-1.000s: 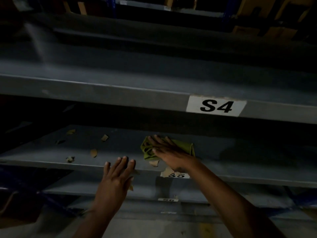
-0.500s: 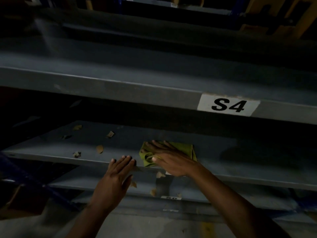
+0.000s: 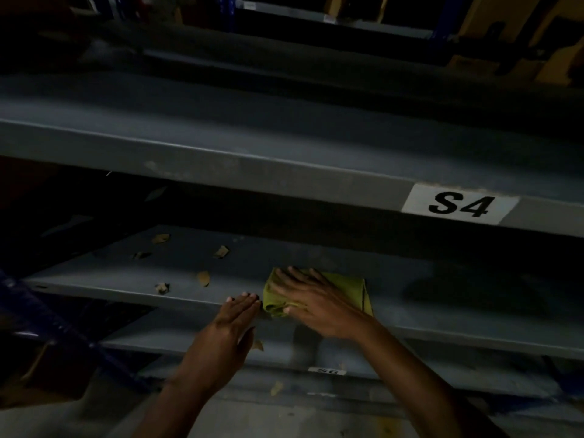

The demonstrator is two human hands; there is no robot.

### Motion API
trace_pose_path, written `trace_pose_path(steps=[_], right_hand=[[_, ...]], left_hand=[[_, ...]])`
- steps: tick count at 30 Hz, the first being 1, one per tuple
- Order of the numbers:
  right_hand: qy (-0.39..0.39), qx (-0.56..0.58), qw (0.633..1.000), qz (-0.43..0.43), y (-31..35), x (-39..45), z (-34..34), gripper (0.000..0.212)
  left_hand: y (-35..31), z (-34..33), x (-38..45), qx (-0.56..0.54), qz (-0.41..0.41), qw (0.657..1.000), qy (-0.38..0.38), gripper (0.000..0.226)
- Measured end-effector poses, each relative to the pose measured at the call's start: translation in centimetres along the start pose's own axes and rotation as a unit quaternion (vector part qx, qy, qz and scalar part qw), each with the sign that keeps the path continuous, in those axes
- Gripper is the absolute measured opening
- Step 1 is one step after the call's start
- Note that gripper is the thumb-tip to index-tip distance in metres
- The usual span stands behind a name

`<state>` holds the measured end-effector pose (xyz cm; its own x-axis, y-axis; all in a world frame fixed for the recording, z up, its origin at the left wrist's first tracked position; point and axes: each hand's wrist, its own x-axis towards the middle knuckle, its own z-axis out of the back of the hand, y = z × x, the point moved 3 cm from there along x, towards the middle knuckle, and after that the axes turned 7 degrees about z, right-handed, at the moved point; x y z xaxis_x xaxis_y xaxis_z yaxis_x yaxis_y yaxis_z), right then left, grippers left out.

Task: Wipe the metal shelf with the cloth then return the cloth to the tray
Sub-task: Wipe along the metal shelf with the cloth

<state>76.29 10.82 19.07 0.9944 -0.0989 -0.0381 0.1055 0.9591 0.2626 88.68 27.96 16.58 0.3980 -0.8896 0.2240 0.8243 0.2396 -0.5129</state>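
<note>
R hand (image 3: 316, 303) fingers spread, flat on folded green cloth (image 3: 344, 287) | L hand (image 3: 229, 330) fingers together at grey metal shelf (image 3: 110, 276) front edge (scraps lie to the left)

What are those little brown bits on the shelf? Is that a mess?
Yes. Brown scraps lie scattered on the metal shelf, left of the green cloth under the right hand. More lie lower down. What they are is unclear.

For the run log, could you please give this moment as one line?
right hand presses green cloth | left hand open at metal shelf edge | scraps remain
</note>
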Motion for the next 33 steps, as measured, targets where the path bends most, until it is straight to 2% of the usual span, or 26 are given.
trace_pose_path(steps=[6, 10, 16, 19, 25, 33], right_hand=[[-0.018, -0.026, 0.998, -0.052, 0.4, 3.2, 0.1, 0.064], [-0.019, -0.024, 0.997, -0.072, 0.6, 4.0, 0.2, 0.057], [-0.035, -0.003, 0.998, -0.054, 1.5, 3.4, -0.8, 0.055], [-0.044, -0.018, 0.997, -0.058, 1.0, 3.7, -0.9, 0.061], [-0.045, -0.060, 0.996, -0.041, 0.9, 4.0, -0.5, 0.058], [-0.057, 0.014, 0.998, 0.019, 1.4, 3.3, -0.9, 0.063]], left_hand=[[0.6, 1.1, -0.8, 0.026, -0.003, 0.999, 0.018, 0.058], [0.7, 1.4, -1.0, 0.040, -0.030, 0.998, 0.027, 0.061], [0.6, 1.9, -1.0, 0.042, -0.061, 0.997, 0.036, 0.070], [0.9, 1.6, -0.9, 0.030, -0.051, 0.998, 0.032, 0.070], [0.7, 1.0, -1.0, 0.035, -0.021, 0.999, 0.035, 0.068], [-0.4, 1.2, -1.1, 0.043, -0.018, 0.999, 0.001, 0.067]])
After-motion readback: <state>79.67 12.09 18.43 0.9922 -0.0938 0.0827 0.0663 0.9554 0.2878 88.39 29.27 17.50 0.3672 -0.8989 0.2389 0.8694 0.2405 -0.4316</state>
